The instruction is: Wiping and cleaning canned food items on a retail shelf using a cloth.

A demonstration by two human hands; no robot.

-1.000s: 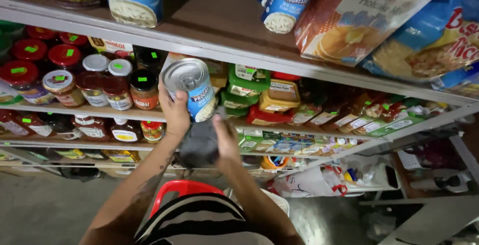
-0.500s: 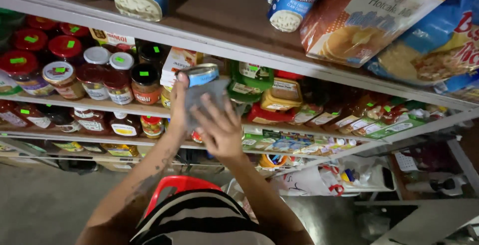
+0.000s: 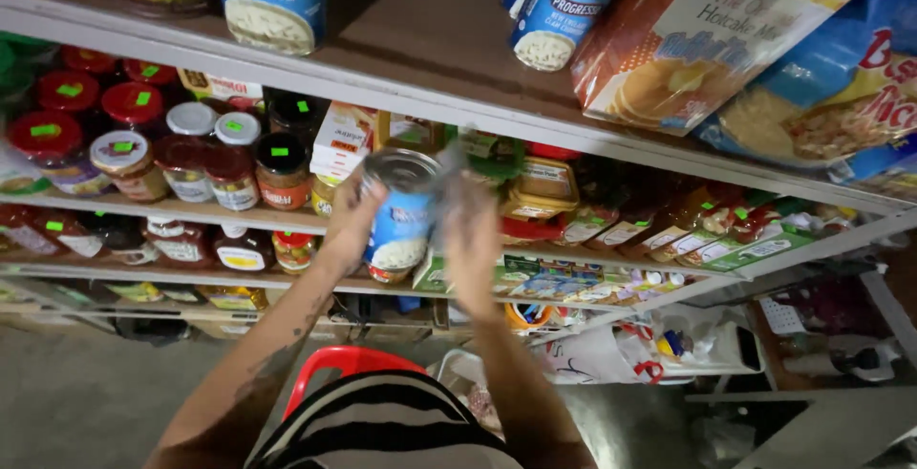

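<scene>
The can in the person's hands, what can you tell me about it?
The can is a metal cylinder with a shiny silver lid and a blue and white paper label showing a pale bowl of soup near the bottom. It looks sealed and undented. It is held nearly upright, its top tipped slightly toward the camera, in front of the middle shelf of jars. The left hand wraps its left side; the right hand, blurred, is against its right side with what may be a grey cloth.

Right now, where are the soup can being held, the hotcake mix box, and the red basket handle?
soup can [image 3: 399, 225], head view, on its blue label.
hotcake mix box [image 3: 688, 39], head view, on its front face.
red basket handle [image 3: 349, 362], head view, on the top bar.
</scene>
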